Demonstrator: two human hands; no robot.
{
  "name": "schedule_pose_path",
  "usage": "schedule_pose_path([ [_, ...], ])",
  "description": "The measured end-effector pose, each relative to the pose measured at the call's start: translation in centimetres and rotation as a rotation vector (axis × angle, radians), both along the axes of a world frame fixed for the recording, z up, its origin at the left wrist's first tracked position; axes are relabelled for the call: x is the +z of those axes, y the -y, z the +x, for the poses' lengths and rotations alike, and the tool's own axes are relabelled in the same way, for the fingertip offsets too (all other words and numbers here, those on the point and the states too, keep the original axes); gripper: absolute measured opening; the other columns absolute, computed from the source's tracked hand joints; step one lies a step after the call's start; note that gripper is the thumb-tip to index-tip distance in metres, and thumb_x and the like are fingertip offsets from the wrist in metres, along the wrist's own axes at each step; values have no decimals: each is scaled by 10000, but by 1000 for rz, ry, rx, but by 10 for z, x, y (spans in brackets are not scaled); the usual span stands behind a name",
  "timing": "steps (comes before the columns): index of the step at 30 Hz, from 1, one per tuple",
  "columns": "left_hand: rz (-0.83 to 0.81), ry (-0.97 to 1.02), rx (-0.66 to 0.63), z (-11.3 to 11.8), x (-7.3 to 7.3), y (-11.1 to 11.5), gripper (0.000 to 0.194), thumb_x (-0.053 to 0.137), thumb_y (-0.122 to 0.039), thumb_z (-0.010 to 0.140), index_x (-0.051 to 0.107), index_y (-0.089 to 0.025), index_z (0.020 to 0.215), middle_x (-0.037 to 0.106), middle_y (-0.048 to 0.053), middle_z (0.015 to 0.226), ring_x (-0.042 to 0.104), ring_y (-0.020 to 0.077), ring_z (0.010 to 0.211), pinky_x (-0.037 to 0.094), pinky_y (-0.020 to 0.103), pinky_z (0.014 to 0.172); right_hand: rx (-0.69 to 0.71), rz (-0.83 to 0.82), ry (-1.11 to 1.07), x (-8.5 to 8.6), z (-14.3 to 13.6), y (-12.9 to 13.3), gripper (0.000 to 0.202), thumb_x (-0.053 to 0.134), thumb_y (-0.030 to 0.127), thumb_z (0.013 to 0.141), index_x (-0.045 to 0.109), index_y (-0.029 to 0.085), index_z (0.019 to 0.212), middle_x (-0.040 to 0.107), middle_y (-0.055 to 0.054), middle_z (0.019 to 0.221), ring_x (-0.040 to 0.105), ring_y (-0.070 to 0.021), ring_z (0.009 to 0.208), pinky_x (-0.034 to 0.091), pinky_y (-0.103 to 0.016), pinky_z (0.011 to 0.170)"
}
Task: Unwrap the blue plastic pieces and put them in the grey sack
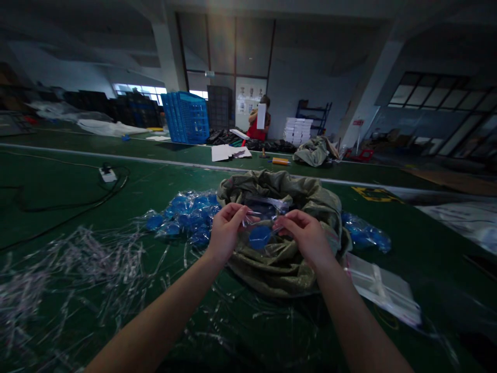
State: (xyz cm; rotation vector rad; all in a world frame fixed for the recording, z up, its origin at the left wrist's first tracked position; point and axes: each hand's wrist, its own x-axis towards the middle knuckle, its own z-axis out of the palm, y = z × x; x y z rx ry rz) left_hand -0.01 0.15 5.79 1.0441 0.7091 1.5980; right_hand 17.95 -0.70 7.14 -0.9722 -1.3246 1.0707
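Note:
My left hand [230, 223] and my right hand [303, 230] are raised over a rolled-down, grey-green woven sack [267, 272]. Between them hangs a small clear plastic bag with a blue round piece [259, 237] in it. The left fingers pinch one upper corner of the bag, and the right thumb and forefinger pinch the other side. More clear bags of blue pieces [186, 212] are heaped to the left of the sack. Another bagged bunch of blue pieces [367, 232] lies right of it. What lies deep in the sack is hard to make out.
Torn clear plastic strips [104, 259] are scattered across the green table at left. A bundle of flat clear bags [382, 287] lies at right. Further back are a power strip [107, 174], a blue crate [186, 118], an orange tube [280, 161] and a person [261, 122] holding a white box.

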Motion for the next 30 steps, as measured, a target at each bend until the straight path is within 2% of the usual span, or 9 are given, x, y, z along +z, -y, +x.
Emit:
schedule_pose_path([
  [5, -22, -38, 35, 0, 4, 2, 250, 692, -369, 726, 600, -144, 783, 676, 39, 704, 681, 204, 683, 562, 319, 597, -47, -54, -195, -10, -7, -5, 229, 788, 340, 634, 675, 186, 759, 691, 4, 658, 647, -131, 631, 507, -231, 591],
  [9, -94, -152, 79, -1, -3, -6, 223, 663, -354, 726, 574, -150, 734, 658, 31, 701, 673, 204, 695, 555, 320, 601, -124, -1, -127, -13, -11, -4, 265, 771, 361, 654, 720, 190, 851, 707, -4, 686, 645, -136, 640, 516, -256, 625],
  [11, -64, -317, 181, -1, -7, -9, 196, 648, -331, 737, 572, -153, 766, 651, 35, 721, 659, 195, 707, 547, 322, 631, -152, 24, -40, -12, -14, -2, 263, 745, 374, 681, 731, 184, 862, 714, -18, 698, 652, -155, 651, 527, -284, 645],
  [13, 116, -531, 401, -2, -8, -7, 189, 647, -297, 748, 580, -156, 855, 652, 54, 821, 639, 191, 782, 535, 340, 710, -158, 50, 46, -12, -17, 1, 245, 720, 371, 707, 735, 176, 856, 720, -31, 711, 660, -173, 662, 534, -300, 653],
  [15, 403, -738, 582, -2, -7, -2, 187, 632, -247, 776, 589, -161, 936, 645, 74, 938, 606, 194, 899, 505, 360, 816, -140, 74, 128, -13, -21, 5, 234, 700, 357, 729, 733, 170, 866, 727, -44, 743, 665, -185, 680, 535, -306, 656],
  [16, 540, -831, 606, -2, -5, 2, 172, 616, -221, 796, 599, -165, 958, 645, 77, 978, 587, 193, 946, 486, 364, 858, -125, 86, 162, -14, -22, 6, 230, 689, 351, 739, 731, 167, 871, 731, -50, 764, 667, -190, 692, 535, -308, 661],
  [18, 729, -987, 563, -2, -2, 8, 147, 584, -188, 829, 625, -173, 970, 664, 69, 988, 573, 190, 968, 469, 362, 884, -87, 122, 215, -16, -25, 8, 221, 666, 330, 758, 724, 162, 889, 735, -60, 817, 671, -198, 727, 536, -313, 686],
  [22, 844, -1150, 530, -2, 0, 12, 136, 573, -205, 854, 670, -190, 948, 711, 42, 932, 589, 187, 896, 472, 358, 834, -47, 230, 324, -16, -27, 12, 190, 606, 232, 788, 709, 167, 934, 726, -54, 886, 662, -187, 781, 527, -301, 733],
  [30, 928, -1279, 579, -4, 1, 13, 134, 556, -205, 864, 689, -184, 868, 730, 19, 847, 605, 175, 830, 448, 347, 792, -63, 427, 509, -9, -25, 17, 166, 559, 170, 827, 718, 210, 859, 710, -30, 879, 640, -170, 814, 491, -285, 768],
])
